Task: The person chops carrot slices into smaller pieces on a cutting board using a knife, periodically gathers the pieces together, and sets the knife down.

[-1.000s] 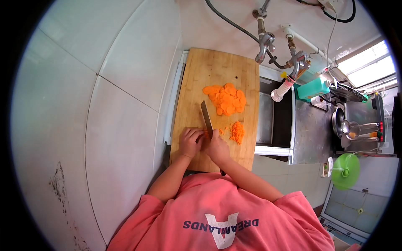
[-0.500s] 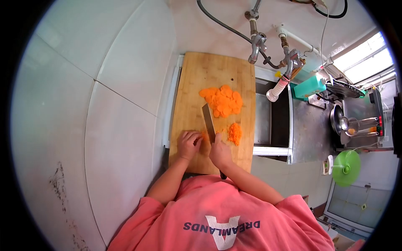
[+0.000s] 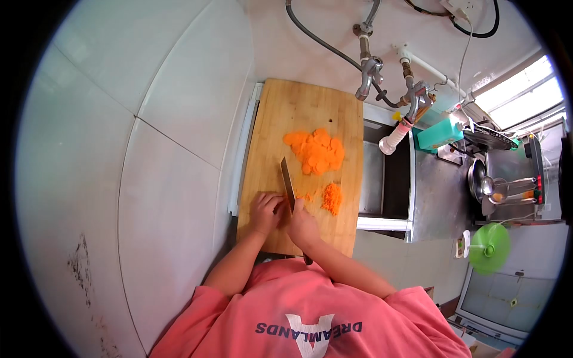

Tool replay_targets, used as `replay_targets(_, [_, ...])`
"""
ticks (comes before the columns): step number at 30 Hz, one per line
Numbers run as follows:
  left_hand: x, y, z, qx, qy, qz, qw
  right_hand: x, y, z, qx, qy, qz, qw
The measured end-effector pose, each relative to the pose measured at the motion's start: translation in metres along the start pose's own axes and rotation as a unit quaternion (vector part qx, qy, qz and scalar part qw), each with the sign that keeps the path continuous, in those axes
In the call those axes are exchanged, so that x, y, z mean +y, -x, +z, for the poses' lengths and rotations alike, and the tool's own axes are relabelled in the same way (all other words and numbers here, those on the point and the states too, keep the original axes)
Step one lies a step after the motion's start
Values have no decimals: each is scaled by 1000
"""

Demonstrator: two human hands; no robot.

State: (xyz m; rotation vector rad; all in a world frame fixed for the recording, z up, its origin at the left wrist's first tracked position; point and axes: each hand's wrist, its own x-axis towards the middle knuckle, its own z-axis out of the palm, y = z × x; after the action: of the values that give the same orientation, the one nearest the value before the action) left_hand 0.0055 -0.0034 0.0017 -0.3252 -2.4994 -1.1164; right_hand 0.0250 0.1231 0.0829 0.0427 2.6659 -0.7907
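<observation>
My right hand is wrapped round the handle of a kitchen knife, whose long blade points away from me over the wooden cutting board. Close against the blade's left side, my left hand has its fingers curled down on carrot slices, mostly hidden under the fingertips and blade. A few cut carrot bits lie just right of the blade. Farther right is a small heap of finely cut carrot. Beyond the knife tip, a larger pile of round carrot slices spreads over the board.
The board lies across a sink, with a metal counter to its right. Above hang metal taps and a pink-and-white spout. A tiled wall stands close on the left. Pans and a green fan are farther right.
My right hand and the knife have moved left, closer to my left fingers. Cut carrot bits now show right of the blade. The whole view has shifted slightly.
</observation>
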Motion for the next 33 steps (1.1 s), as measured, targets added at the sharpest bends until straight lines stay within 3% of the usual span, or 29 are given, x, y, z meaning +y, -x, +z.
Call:
replay_targets(14, [4, 5, -20, -63, -18, -9, 998, 7, -1, 4, 44, -39, 1, 998])
replay_targets(19, [9, 3, -15, -88, 17, -105, 990, 16, -3, 6, 56, -13, -22, 998])
replay_targets(33, [11, -12, 3, -104, -5, -130, 986, 17, -6, -2, 52, 4, 15, 999])
